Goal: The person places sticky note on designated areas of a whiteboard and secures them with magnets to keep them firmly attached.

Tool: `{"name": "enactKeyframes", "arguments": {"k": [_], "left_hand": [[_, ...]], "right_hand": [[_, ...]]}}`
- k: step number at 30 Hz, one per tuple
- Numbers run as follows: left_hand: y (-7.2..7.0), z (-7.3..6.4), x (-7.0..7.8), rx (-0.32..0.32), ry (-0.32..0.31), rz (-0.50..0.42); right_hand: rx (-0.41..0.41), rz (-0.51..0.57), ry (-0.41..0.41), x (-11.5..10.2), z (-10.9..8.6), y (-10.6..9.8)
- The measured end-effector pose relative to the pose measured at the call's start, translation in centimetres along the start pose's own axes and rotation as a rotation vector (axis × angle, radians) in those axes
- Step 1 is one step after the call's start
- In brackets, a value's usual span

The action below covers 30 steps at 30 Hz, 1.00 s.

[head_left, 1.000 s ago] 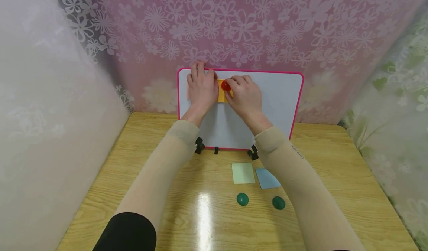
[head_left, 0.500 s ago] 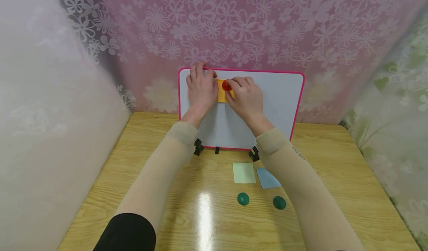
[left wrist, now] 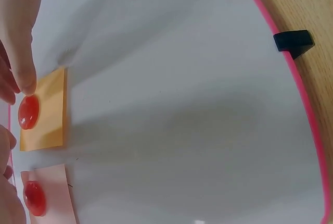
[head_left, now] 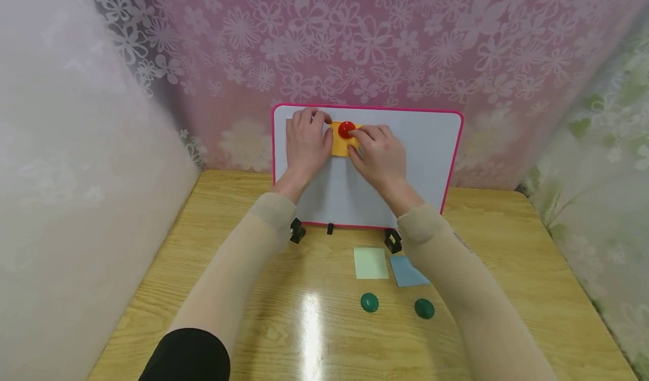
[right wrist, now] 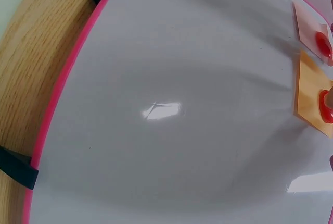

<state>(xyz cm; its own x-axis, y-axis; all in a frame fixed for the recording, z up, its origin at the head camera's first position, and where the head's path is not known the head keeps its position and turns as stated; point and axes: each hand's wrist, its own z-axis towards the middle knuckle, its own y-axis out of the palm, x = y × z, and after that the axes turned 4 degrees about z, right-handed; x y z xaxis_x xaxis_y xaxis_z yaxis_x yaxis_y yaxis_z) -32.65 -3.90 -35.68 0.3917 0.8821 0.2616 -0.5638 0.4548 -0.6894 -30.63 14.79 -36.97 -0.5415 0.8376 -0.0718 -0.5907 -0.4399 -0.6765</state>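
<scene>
An orange sticky note point(head_left: 339, 148) lies against the upright whiteboard point(head_left: 421, 167), with a round red magnet point(head_left: 346, 129) on its upper part. My right hand point(head_left: 381, 158) touches the magnet's edge with a fingertip, its thumb held apart lower down. My left hand point(head_left: 308, 147) is just left of the orange note, fingers near the board's top, gripping nothing visible. It covers a pink sticky note point(left wrist: 54, 187), which the left wrist view shows with another red magnet point(left wrist: 35, 198) on it.
On the wooden table point(head_left: 243, 336) lie a pale green sticky note point(head_left: 370, 263), a blue one point(head_left: 407, 271) partly under my right forearm, and two green magnets point(head_left: 369, 302). Black clips point(head_left: 392, 240) sit along the board's pink lower edge.
My right thumb and fingers have eased off the red magnet, moving slightly right and down. The left hand has slid down from the board's top edge. The magnet stays on the orange note.
</scene>
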Motion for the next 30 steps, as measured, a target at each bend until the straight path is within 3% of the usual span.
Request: {"name": "enactKeyframes", "arguments": {"k": [13, 30], "left_hand": [[0.2, -2.3, 0.1, -0.080, -0.078, -0.094], [0.8, -4.0, 0.6, -0.046, -0.015, -0.184]], "right_hand": [[-0.013, 0.032, 0.013, 0.8, -2.6, -0.7], [-0.022, 0.027, 0.012, 1.3, -3.8, -1.2]]}}
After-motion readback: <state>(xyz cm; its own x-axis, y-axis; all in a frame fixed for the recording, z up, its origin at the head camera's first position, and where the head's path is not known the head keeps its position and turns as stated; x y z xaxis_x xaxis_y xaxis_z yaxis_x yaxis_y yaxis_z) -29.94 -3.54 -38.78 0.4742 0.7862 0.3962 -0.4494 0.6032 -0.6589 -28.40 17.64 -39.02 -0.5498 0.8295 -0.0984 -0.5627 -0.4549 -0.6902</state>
